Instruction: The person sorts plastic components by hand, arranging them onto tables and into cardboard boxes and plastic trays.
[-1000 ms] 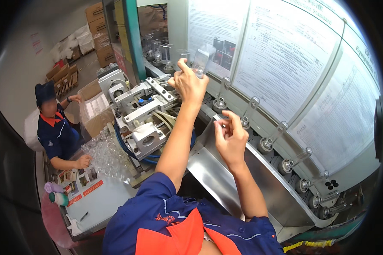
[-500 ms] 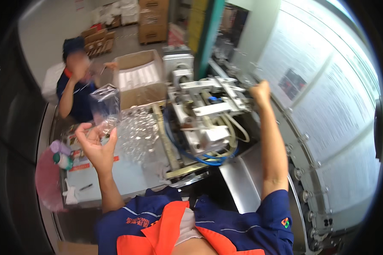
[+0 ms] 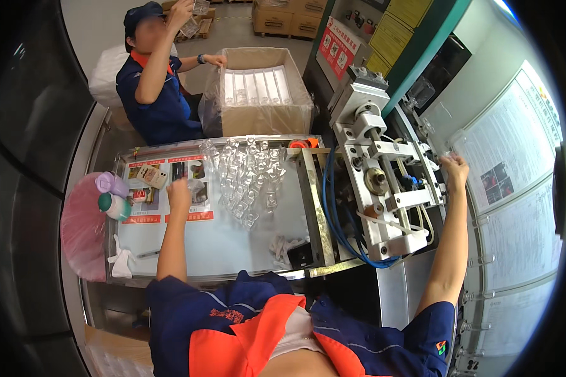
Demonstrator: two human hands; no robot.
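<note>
Over the printed sheets at the table's left, my left hand (image 3: 180, 196) is closed, its fingertips on a clear plastic piece (image 3: 195, 186) that the hand partly hides. Far to the right, my right hand (image 3: 455, 169) reaches beyond the metal clamping machine (image 3: 383, 182). Its fingers are bent around a small clear plastic piece (image 3: 447, 154), which shows only in part. Between my arms, many loose clear plastic pieces (image 3: 250, 179) lie spread in a patch on the light tabletop (image 3: 233, 248).
Across the table a co-worker (image 3: 160, 94) raises clear pieces in one hand, the other on an open carton (image 3: 264, 119) of white-wrapped rows. A purple roll (image 3: 111, 183), a green-capped bottle (image 3: 114, 206) and a white glove (image 3: 121, 259) lie at left. Blue hoses (image 3: 333, 213) loop beside the machine.
My left hand has come down from holding up a clear plastic piece and is now lower over the table. My right hand stays beyond the machine. The whole view has shifted.
</note>
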